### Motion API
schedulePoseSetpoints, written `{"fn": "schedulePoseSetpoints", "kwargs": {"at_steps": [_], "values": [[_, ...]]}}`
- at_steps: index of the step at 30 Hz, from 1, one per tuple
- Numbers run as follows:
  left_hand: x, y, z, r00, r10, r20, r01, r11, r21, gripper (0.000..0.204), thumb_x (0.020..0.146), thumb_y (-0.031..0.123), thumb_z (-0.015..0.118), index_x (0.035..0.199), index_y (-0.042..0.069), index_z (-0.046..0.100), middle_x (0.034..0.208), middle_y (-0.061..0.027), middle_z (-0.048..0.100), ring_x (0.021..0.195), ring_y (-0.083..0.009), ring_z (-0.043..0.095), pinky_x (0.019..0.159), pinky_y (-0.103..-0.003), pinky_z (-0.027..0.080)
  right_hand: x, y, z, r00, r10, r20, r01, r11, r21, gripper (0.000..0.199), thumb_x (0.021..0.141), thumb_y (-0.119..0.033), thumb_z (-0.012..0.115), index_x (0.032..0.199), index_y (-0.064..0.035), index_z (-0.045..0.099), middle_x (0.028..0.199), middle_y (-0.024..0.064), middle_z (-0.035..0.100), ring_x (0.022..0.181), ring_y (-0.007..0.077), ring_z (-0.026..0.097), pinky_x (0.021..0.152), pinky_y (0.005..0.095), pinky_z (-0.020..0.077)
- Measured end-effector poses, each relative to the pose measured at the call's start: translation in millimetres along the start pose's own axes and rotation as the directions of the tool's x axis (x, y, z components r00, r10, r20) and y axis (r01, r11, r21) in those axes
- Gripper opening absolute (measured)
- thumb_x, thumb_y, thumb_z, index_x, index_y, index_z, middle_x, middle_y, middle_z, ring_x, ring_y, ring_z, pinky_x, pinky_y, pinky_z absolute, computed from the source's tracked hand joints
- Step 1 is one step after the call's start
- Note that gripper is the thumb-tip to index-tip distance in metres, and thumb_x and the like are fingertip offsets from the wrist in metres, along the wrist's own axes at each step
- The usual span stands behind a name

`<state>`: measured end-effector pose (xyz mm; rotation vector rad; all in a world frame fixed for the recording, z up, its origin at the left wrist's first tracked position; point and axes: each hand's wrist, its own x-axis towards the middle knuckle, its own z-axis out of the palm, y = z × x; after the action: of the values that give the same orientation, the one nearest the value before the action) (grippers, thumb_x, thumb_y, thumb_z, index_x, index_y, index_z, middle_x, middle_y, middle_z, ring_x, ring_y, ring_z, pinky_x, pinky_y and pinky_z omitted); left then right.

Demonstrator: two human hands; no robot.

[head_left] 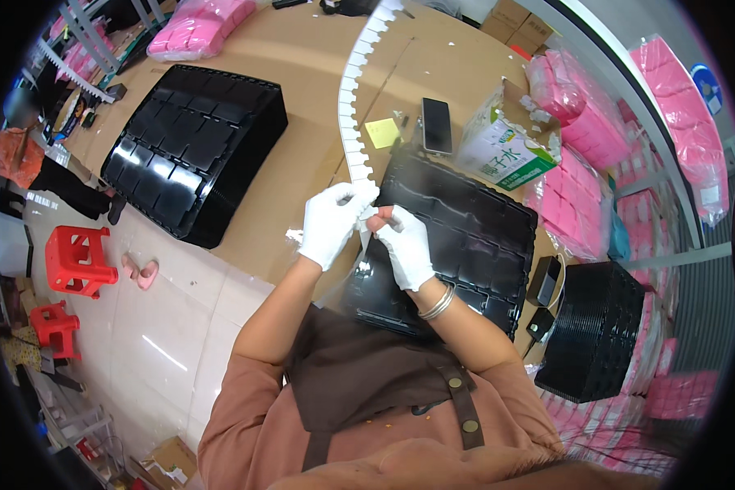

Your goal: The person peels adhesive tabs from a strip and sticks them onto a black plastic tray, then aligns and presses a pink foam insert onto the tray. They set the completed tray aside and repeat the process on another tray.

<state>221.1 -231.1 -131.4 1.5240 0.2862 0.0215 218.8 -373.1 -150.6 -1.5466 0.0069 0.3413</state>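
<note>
A long white notched plastic strip (353,90) runs from the far side of the table down to my hands. My left hand (329,222), in a white glove, grips the near end of the strip. My right hand (403,244), also gloved with fingertips bare, pinches the same end just beside it. Both hands hover over the near edge of a stack of black compartment trays (474,237) on the brown cardboard-covered table (302,122).
Another stack of black trays (194,147) lies at the left, a third (600,327) at the right. A phone (437,125), a yellow note pad (381,132), an open carton (506,143) and pink packets (588,131) sit behind. Red stools (75,260) stand on the floor.
</note>
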Motion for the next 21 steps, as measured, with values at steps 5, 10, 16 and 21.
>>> {"fn": "schedulePoseSetpoints", "kwargs": {"at_steps": [5, 10, 16, 21], "values": [[-6.1, -1.1, -1.0, 1.000, 0.010, -0.010, -0.010, 0.999, -0.042, 0.021, 0.089, 0.021, 0.067, 0.095, 0.001, 0.069, 0.072, 0.0003, 0.062, 0.057, -0.0034, 0.050, 0.050, -0.020, 0.039, -3.0, -0.6, 1.4, 0.999, 0.020, -0.040, -0.016, 0.995, 0.099, 0.018, 0.085, -0.013, 0.069, 0.096, 0.0005, 0.064, 0.086, 0.0025, 0.064, 0.077, 0.0087, 0.057, 0.071, 0.0236, 0.0457], [-0.6, -8.9, 0.9, 0.997, -0.074, 0.032, 0.077, 0.991, -0.112, 0.023, 0.091, 0.018, 0.064, 0.105, -0.001, 0.067, 0.083, -0.0041, 0.066, 0.062, -0.0062, 0.056, 0.054, -0.020, 0.043, -4.6, 3.9, -3.0, 0.990, -0.040, -0.134, 0.028, 0.995, -0.095, 0.009, 0.080, -0.006, 0.068, 0.087, -0.0023, 0.064, 0.083, 0.0026, 0.063, 0.073, 0.0109, 0.057, 0.070, 0.0252, 0.0456], [11.3, -23.0, -8.9, 0.979, -0.176, -0.099, 0.101, 0.854, -0.511, 0.031, 0.094, 0.018, 0.060, 0.116, -0.004, 0.058, 0.097, -0.0086, 0.064, 0.070, -0.0117, 0.063, 0.052, -0.019, 0.044, 58.3, -13.3, -50.3, 0.852, -0.522, -0.039, 0.446, 0.762, -0.470, 0.009, 0.070, -0.005, 0.069, 0.075, -0.0022, 0.061, 0.083, 0.0116, 0.061, 0.083, 0.0281, 0.059, 0.074, 0.0358, 0.0477], [6.1, -23.9, -9.7, 0.981, -0.120, -0.153, 0.064, 0.942, -0.329, 0.031, 0.094, 0.022, 0.061, 0.111, -0.004, 0.061, 0.090, -0.0075, 0.064, 0.065, -0.0087, 0.058, 0.051, -0.018, 0.041, 136.3, -9.4, -92.0, 0.891, -0.413, 0.186, 0.293, 0.214, -0.932, 0.003, 0.069, -0.010, 0.068, 0.066, -0.0099, 0.066, 0.087, 0.0122, 0.063, 0.084, 0.0331, 0.060, 0.074, 0.0421, 0.0504]]}}
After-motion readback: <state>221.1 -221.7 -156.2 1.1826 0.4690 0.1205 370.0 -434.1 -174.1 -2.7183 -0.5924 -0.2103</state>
